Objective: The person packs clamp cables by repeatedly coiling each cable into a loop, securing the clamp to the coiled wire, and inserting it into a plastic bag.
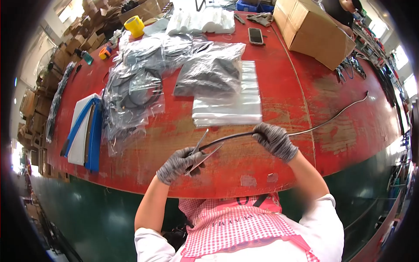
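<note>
My left hand (181, 165), in a grey knit glove, is closed around a silvery metal tool (213, 153) that looks like scissors, its two pointed arms spread apart. A long dark cable or strip (229, 138) runs from between those arms to my right hand (276, 141), also gloved, which grips it with closed fingers. Past the right hand the cable curves (334, 117) across the table to a thin bent tip. My fingers hide whether the left hand also pinches the cable's end. Beyond the cable lies a stack of clear plastic bags (227, 114).
On the red table (279, 96), bagged dark coils (135, 89) and a bagged dark bundle (211, 72) lie beyond my hands. A blue-and-white folder (85, 133) stands left. Farther back are yellow tape (134, 26), a phone (255, 36) and a cardboard box (310, 30) near another person (338, 13).
</note>
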Action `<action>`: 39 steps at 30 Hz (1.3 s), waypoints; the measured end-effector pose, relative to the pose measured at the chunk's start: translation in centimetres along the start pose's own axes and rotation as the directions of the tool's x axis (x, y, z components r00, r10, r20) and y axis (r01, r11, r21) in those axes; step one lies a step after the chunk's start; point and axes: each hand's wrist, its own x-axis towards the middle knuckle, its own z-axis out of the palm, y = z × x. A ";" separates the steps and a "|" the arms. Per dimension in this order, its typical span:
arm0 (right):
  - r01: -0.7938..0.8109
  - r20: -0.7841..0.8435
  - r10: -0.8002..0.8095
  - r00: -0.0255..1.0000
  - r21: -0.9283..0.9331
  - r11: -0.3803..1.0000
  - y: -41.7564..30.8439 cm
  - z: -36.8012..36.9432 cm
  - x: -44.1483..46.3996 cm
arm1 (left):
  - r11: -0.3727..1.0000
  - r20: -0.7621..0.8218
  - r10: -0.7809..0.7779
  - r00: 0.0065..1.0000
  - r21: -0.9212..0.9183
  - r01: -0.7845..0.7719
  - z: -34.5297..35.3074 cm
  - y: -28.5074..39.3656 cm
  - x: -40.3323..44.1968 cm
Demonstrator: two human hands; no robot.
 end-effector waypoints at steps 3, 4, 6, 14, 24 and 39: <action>0.002 -0.011 -0.002 1.000 -0.030 1.000 -0.8 -0.8 0.7 | 0.993 0.127 0.109 0.986 -0.046 -0.104 -0.2 0.1 0.1; 0.046 0.003 -0.046 0.999 -0.056 0.997 -0.9 -1.0 0.7 | 0.992 0.126 0.116 0.985 -0.054 -0.110 -0.1 -0.1 0.1; 0.093 0.026 -0.092 0.995 -0.079 0.992 -1.6 -1.0 0.8 | 0.888 0.030 0.365 0.930 0.290 -0.358 1.0 0.2 -0.1; 0.332 0.075 -0.332 0.940 0.016 0.943 -6.5 0.2 2.1 | 0.957 0.274 0.277 0.921 0.005 -0.289 5.5 0.7 1.5; -0.129 0.098 0.145 0.984 -0.153 0.980 4.3 0.1 -0.8 | 0.669 -0.103 0.285 0.953 -0.690 -0.275 -6.5 -3.1 -1.7; 0.432 0.178 -0.434 0.883 0.049 0.901 -11.3 0.6 2.1 | 0.958 0.000 0.252 0.968 0.137 -0.250 1.8 1.1 -1.8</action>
